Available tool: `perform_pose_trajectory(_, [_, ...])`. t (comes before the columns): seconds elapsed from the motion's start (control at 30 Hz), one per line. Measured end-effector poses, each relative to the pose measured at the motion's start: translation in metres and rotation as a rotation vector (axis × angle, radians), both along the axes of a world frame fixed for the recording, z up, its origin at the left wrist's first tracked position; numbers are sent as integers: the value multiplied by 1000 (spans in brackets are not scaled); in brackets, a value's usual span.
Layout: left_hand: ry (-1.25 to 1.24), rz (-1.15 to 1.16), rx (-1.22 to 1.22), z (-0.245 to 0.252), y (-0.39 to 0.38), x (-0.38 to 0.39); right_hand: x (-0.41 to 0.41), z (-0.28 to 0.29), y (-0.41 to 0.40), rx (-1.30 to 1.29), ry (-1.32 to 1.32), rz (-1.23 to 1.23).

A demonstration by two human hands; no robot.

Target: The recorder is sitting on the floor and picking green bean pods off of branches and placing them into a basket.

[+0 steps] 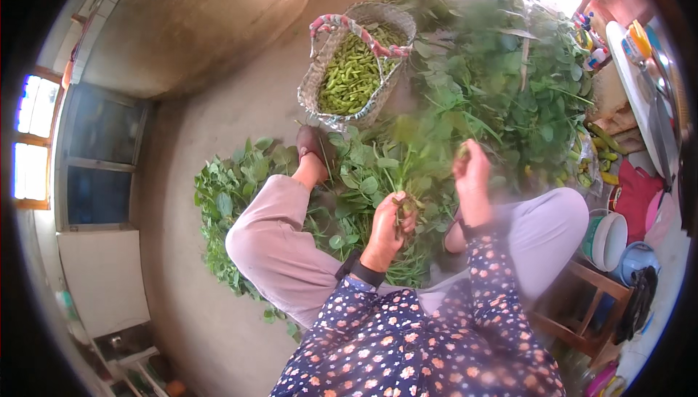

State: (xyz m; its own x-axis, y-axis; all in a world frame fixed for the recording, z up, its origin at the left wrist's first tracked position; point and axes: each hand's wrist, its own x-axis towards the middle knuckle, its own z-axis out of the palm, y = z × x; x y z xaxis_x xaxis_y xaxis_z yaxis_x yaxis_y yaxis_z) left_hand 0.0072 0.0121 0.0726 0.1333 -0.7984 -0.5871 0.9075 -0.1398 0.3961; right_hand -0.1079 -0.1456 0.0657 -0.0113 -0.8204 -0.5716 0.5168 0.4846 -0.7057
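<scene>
My left hand [388, 227] grips the stems of a leafy green bean plant [402, 179], and a few pods show by its fingers. To the right, at about the same distance from me, my right hand [473, 170] is closed with a small greenish pod [462, 152] at its fingertips; blur hides the detail. Beyond both hands stands a woven basket [310, 94] with a cloth-wrapped handle [354, 26], holding many green bean pods [349, 80]. Cut bean plants [349, 211] lie on the floor between and around my legs.
A large heap of leafy plants [491, 64] lies at the far right. Beside it are several yellow-green vegetables [605, 146], a white bucket [609, 241], a blue container [638, 260] and a wooden stool [591, 310]. Concrete floor [180, 288] extends left towards a cabinet [101, 282].
</scene>
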Motion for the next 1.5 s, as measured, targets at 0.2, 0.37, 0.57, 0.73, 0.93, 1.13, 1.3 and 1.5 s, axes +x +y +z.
perform_pose_trajectory(0.2, [212,94,-80,-9,3,15,13,13,18,-33,-123,390])
perform_pose_trajectory(0.37, [253,122,-108,-8,1,16,16,-4,27,-205,-68,798])
perform_pose_trajectory(0.57, [224,67,-85,-8,2,13,30,3,41,-213,146,902])
perform_pose_trajectory(0.73, [196,51,-10,-6,0,9,28,-6,41,-201,85,832])
perform_pose_trajectory(0.93, [213,103,3,-4,-2,10,32,-2,40,-122,187,900])
perform_pose_trajectory(1.13, [212,108,0,-5,-2,10,32,0,43,-161,109,873])
perform_pose_trajectory(1.3, [186,68,-36,-8,-2,10,33,-2,44,-215,99,903])
perform_pose_trajectory(1.5, [163,105,20,-7,-4,9,37,-7,52,-224,144,794])
